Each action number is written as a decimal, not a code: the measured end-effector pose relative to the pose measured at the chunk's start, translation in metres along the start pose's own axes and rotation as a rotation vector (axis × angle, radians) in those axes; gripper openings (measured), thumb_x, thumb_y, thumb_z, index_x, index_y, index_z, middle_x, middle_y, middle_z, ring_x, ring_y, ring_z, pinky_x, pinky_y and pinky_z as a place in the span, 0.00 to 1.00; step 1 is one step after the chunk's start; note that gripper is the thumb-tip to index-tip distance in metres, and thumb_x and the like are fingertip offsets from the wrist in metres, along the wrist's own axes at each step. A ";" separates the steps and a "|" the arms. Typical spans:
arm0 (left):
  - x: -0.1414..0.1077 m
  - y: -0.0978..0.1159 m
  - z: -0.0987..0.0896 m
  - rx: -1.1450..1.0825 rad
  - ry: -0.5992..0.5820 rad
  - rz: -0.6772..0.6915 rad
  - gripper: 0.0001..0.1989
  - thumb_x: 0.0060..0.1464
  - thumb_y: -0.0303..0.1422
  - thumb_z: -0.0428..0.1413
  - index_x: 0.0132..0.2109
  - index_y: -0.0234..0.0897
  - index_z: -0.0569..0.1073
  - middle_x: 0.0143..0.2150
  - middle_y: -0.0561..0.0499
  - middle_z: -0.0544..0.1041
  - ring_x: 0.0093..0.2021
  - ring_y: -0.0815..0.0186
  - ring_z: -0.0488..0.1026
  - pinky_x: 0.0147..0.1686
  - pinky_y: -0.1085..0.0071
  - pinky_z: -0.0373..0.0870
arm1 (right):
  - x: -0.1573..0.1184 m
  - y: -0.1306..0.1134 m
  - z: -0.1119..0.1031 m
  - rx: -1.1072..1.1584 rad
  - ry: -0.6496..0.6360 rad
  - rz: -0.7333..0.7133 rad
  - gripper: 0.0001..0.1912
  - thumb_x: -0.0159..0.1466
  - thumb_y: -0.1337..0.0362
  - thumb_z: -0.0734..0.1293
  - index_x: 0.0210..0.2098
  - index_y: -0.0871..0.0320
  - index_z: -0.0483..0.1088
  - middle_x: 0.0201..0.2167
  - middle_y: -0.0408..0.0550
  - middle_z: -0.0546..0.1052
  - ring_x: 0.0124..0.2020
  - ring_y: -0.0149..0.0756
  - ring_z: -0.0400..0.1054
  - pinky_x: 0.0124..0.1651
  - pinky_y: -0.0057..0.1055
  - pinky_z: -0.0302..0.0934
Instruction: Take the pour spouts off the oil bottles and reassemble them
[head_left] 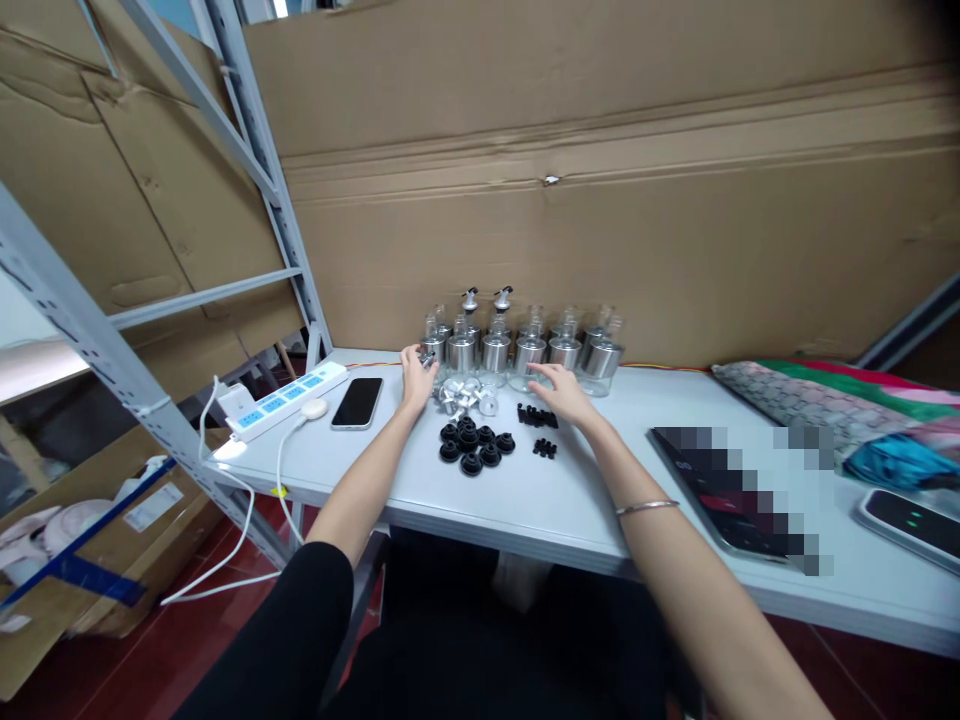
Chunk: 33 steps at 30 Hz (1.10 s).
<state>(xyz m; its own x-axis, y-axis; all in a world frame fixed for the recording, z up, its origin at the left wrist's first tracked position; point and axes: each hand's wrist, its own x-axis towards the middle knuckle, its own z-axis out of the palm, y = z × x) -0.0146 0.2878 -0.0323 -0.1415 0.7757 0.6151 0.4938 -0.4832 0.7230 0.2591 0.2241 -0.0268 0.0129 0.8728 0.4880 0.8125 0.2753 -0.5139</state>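
My left hand (416, 376) is closed on a small silver-and-black dispenser top (427, 358), beside the leftmost of several glass bottles with silver bands (496, 353). My right hand (564, 394) has its fingers spread and holds nothing; it hovers over small black pieces (538, 415), near the bottles' front row. Two bottles at the back carry silver dispenser tops with black spouts (503, 297). Between my hands lies a pile of silver caps (459, 396). Closer to me are black stepped stoppers (470, 446) and a cluster of tiny black parts (545, 449).
On the left are a phone (357, 403) and a white power strip (289, 400) with cables. To the right lie a dark tablet-like device (712, 490), another device (911, 525) and colourful cloth (892, 420). A cardboard wall (600, 230) stands behind the bottles.
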 end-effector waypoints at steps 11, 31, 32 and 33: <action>-0.012 0.035 0.014 0.042 -0.330 0.307 0.13 0.45 0.26 0.61 0.40 0.37 0.69 0.42 0.49 0.72 0.46 0.60 0.70 0.50 0.63 0.67 | 0.003 0.012 0.001 -0.097 0.057 0.062 0.15 0.65 0.60 0.63 0.50 0.59 0.67 0.50 0.51 0.71 0.48 0.40 0.67 0.50 0.45 0.64; -0.052 0.095 0.015 0.207 -0.287 0.480 0.13 0.46 0.38 0.60 0.29 0.39 0.63 0.21 0.55 0.69 0.23 0.65 0.71 0.23 0.74 0.57 | -0.027 -0.083 -0.022 -0.111 0.268 -0.439 0.18 0.61 0.47 0.62 0.29 0.55 0.67 0.31 0.50 0.73 0.40 0.45 0.63 0.43 0.39 0.54; -0.054 0.097 0.016 0.218 -0.293 0.489 0.12 0.47 0.38 0.60 0.29 0.39 0.64 0.21 0.55 0.69 0.24 0.65 0.72 0.23 0.74 0.57 | -0.028 -0.084 -0.022 -0.127 0.262 -0.436 0.19 0.61 0.46 0.62 0.26 0.55 0.66 0.28 0.49 0.72 0.37 0.44 0.63 0.42 0.39 0.53; -0.055 0.098 0.017 0.225 -0.297 0.498 0.12 0.47 0.37 0.60 0.30 0.38 0.64 0.22 0.54 0.70 0.24 0.64 0.72 0.23 0.74 0.58 | -0.028 -0.084 -0.023 -0.140 0.258 -0.433 0.20 0.61 0.46 0.62 0.24 0.55 0.64 0.25 0.48 0.71 0.35 0.44 0.62 0.42 0.40 0.52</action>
<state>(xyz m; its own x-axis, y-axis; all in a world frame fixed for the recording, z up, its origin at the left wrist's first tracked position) 0.0563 0.2044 -0.0006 0.3816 0.5744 0.7242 0.6120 -0.7441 0.2677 0.2041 0.1673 0.0186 -0.2127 0.5585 0.8018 0.8451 0.5170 -0.1360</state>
